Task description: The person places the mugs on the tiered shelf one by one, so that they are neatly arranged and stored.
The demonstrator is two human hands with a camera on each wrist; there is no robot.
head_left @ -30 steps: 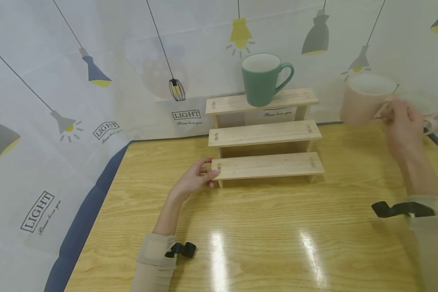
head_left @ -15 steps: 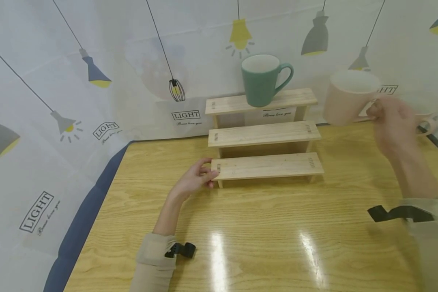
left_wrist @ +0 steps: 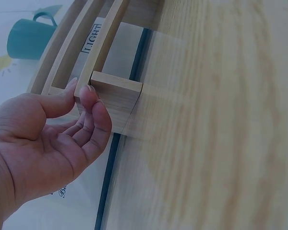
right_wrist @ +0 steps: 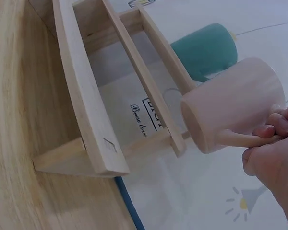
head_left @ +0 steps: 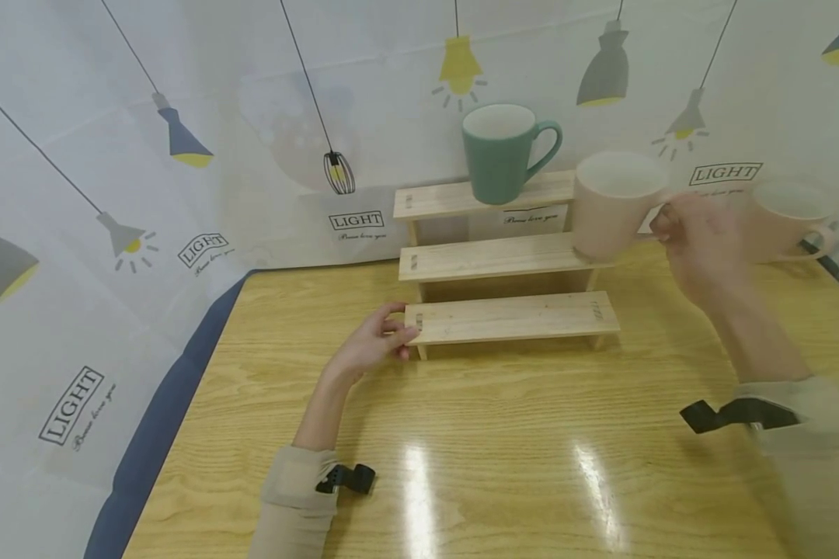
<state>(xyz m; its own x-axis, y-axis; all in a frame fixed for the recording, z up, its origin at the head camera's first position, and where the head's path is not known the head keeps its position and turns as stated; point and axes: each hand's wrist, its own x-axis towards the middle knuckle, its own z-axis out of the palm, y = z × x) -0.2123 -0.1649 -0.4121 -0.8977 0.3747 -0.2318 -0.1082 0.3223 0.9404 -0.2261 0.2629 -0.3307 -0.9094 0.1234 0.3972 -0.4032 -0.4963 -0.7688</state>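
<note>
The right hand (head_left: 699, 248) grips the handle of a pink mug (head_left: 611, 206), with the fingers curled around it. The mug is upright and in the air, over the right end of the middle step of a wooden rack (head_left: 506, 318); it is not possible to tell if its bottom touches the step. The left hand (head_left: 370, 345) rests at the left end of the lowest step, with thumb and fingertips (left_wrist: 89, 96) pinching the corner of the board. A green mug (head_left: 499, 155) stands on the top step, its handle to the right. A second pink mug (head_left: 783, 221) stands on the table (head_left: 461, 466) to the right of the rack, behind the right hand. A cloth with lamp drawings (head_left: 182, 140) hangs behind the table
</note>
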